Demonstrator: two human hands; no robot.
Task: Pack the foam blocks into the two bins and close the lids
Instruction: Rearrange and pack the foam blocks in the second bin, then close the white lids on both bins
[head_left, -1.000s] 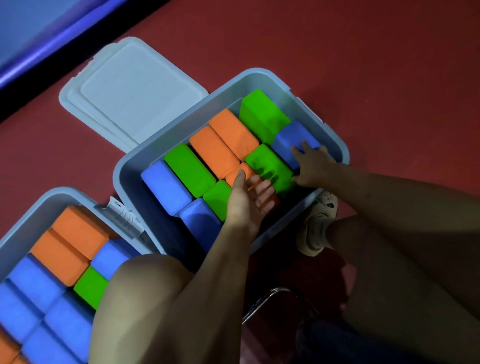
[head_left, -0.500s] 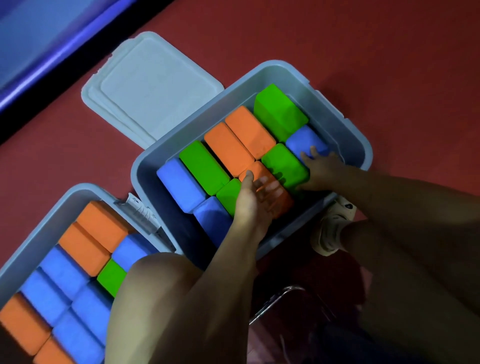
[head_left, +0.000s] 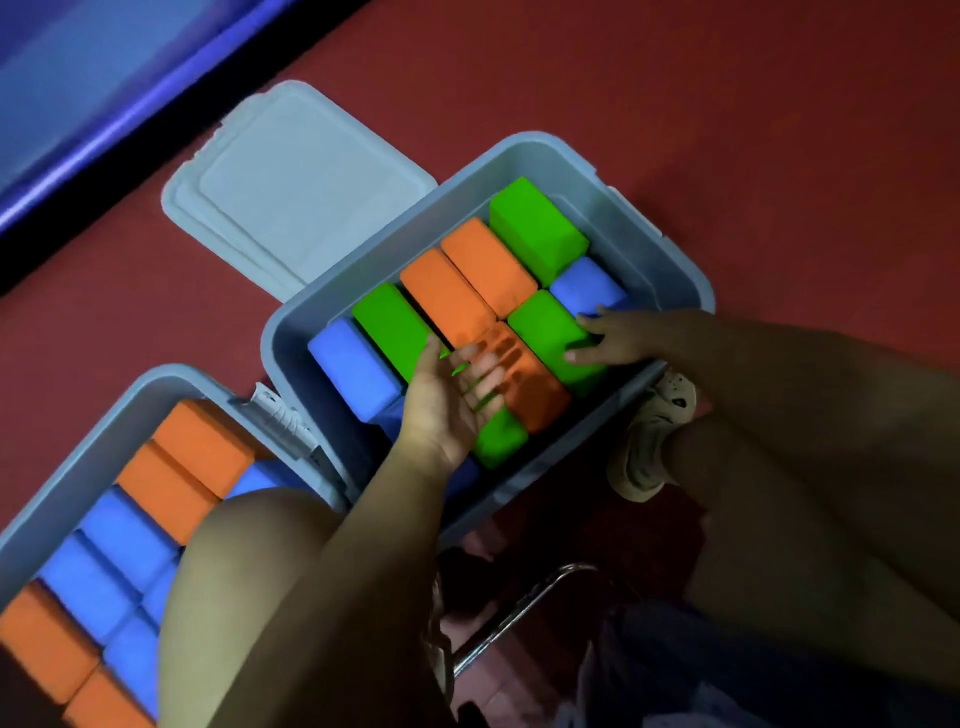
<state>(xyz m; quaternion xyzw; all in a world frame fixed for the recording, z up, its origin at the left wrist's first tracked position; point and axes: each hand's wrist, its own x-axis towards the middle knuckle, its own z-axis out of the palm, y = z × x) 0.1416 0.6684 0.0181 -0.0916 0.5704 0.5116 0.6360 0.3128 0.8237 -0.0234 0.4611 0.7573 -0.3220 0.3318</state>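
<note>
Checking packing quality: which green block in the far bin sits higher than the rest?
The green block in the far corner, beside the two orange blocks: it stands proud of its neighbours, with its side face showing.

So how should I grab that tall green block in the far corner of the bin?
Pinch the tall green block by its raised top, coming straight down from above. It stands higher than the orange block beside it, so its upper sides are bare; lower down, neighbours and the bin wall crowd it.

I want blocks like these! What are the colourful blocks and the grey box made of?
The blocks, like the orange one, look like soft matte foam: no shine, rounded edges. The grey bin looks like smooth hard plastic with a moulded rim, as does its lid.
</note>
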